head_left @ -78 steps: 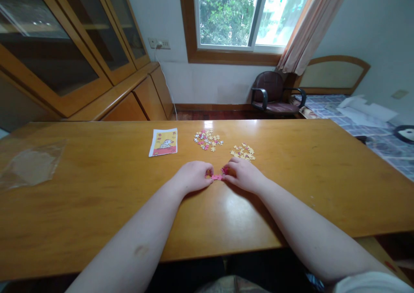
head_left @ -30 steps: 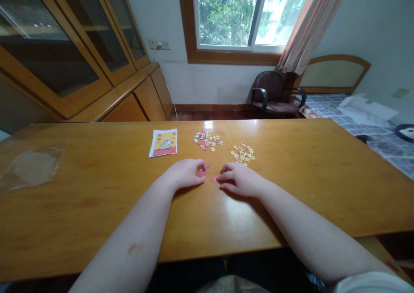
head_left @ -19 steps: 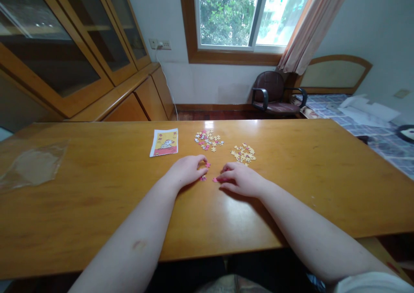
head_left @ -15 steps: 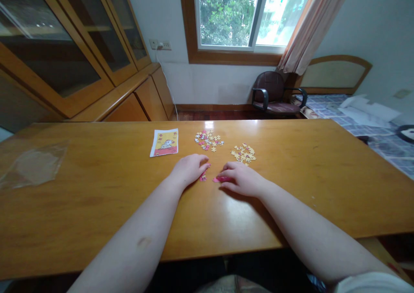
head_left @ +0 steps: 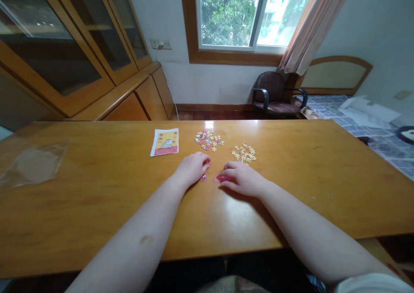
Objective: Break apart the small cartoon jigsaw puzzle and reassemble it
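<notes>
My left hand point(head_left: 193, 167) rests on the wooden table point(head_left: 97, 185), fingers curled with the tips closed on a small pink puzzle piece point(head_left: 208, 165). Another loose pink piece point(head_left: 203, 179) lies just below those fingers. My right hand point(head_left: 242, 177) lies close beside it, fingertips pinched on a short strip of joined pink pieces point(head_left: 221, 179) flat on the table. Beyond the hands are a mixed pink and white pile of pieces point(head_left: 208, 138) and a yellow pile point(head_left: 243, 153). A small picture card point(head_left: 164, 141) lies to the left of them.
A crumpled clear plastic bag point(head_left: 32, 166) lies at the table's left end. Wooden glass-door cabinets point(head_left: 64, 56) line the left wall. A dark armchair point(head_left: 274, 95) stands under the window, and a bed with papers point(head_left: 371, 120) is at the right.
My left hand let go of one pink piece, which now lies below it, and reached a little farther to another. My right hand stayed on the joined pink strip.
</notes>
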The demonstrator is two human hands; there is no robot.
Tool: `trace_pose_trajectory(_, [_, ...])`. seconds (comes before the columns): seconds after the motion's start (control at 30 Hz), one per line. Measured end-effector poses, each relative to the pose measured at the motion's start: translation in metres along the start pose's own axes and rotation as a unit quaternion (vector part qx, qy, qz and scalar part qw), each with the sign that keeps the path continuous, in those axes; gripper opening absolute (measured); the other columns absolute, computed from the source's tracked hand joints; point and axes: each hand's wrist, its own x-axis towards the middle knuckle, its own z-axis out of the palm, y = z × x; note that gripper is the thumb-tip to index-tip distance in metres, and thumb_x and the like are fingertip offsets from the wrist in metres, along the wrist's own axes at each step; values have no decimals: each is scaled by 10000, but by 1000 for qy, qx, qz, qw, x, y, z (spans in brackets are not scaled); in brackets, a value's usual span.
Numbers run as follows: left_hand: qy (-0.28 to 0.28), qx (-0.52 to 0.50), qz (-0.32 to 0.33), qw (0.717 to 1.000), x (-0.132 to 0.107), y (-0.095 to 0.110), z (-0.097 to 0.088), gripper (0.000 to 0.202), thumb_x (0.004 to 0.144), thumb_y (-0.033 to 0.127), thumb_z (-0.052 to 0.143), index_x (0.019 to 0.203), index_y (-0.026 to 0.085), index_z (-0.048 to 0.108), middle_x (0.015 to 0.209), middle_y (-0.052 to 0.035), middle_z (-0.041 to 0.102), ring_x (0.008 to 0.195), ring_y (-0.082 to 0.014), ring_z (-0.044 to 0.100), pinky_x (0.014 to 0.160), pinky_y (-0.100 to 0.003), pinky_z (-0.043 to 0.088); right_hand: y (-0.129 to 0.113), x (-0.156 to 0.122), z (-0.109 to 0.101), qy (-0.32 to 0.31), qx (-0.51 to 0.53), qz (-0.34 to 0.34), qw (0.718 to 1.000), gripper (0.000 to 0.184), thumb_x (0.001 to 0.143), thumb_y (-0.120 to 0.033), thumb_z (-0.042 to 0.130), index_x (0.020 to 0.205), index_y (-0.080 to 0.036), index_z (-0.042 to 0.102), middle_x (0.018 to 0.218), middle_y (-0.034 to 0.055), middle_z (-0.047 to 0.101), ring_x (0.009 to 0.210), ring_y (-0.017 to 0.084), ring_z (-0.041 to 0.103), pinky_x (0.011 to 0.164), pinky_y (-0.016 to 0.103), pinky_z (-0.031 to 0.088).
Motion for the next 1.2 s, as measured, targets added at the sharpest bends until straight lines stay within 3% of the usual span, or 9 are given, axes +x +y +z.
trace_pose_trajectory(0.2, [1, 20, 0, 1000, 1, 0, -1, 220, 861, 350, 511, 912, 234, 691, 1007, -54, 623, 906, -198, 604, 792, -292, 460, -1, 1, 0, 1, 2, 3, 1000, 249, 883, -341, 567, 1045, -207, 699, 934, 75, 627, 875, 176, 595, 826, 309, 465])
trace_pose_trajectory(0.4, [25, 2, 4, 1000, 1, 3, 0, 143, 819, 246, 527, 868, 201, 653, 952, -65, 643, 881, -209, 607, 798, -311, 467, -1, 1, -1, 5, 3, -2, 1000, 243, 890, -338, 559, 1031, -203, 704, 923, 77, 628, 867, 171, 598, 816, 301, 467])
trace_pose_trajectory(0.6, [96, -136, -18, 986, -2, 8, -1, 283, 820, 226, 515, 1057, 222, 669, 993, -50, 686, 919, -203, 620, 843, -310, 470, 3, 2, 4, 57, -18, 7, 998, 245, 901, -331, 533, 986, -175, 702, 897, 86, 647, 836, 178, 602, 794, 315, 476])
trace_pose_trajectory(0.67, [108, -186, -32, 976, -2, 9, -1, 266, 804, 244, 536, 1009, 220, 705, 967, -47, 698, 879, -200, 628, 827, -307, 478, 5, 2, 6, 90, -25, 22, 995, 216, 893, -300, 540, 965, -172, 699, 891, 84, 655, 826, 179, 605, 793, 320, 478])
trace_pose_trajectory(0.8, [75, -334, -108, 933, -3, 14, 2, 208, 748, 309, 607, 875, 194, 725, 796, -43, 707, 694, -181, 625, 667, -295, 498, 7, 1, 9, 162, -19, 51, 985, 168, 871, -276, 569, 937, -181, 691, 877, 71, 662, 810, 176, 608, 782, 313, 482])
trace_pose_trajectory(0.93, [45, -489, -104, 865, -4, 20, 7, 212, 664, 274, 685, 842, 162, 660, 783, -34, 684, 721, -161, 628, 680, -276, 494, 4, 1, 11, 221, -9, 53, 974, 136, 853, -277, 594, 912, -187, 676, 838, 57, 658, 790, 168, 606, 757, 296, 481])
trace_pose_trajectory(1.2, [-18, -588, -101, 802, -8, 33, 6, 242, 627, 277, 720, 736, 158, 540, 663, 11, 617, 639, -120, 594, 625, -238, 448, 1, 3, 15, 245, -14, 59, 968, 137, 842, -330, 622, 856, -201, 664, 801, 48, 655, 763, 163, 601, 719, 284, 474])
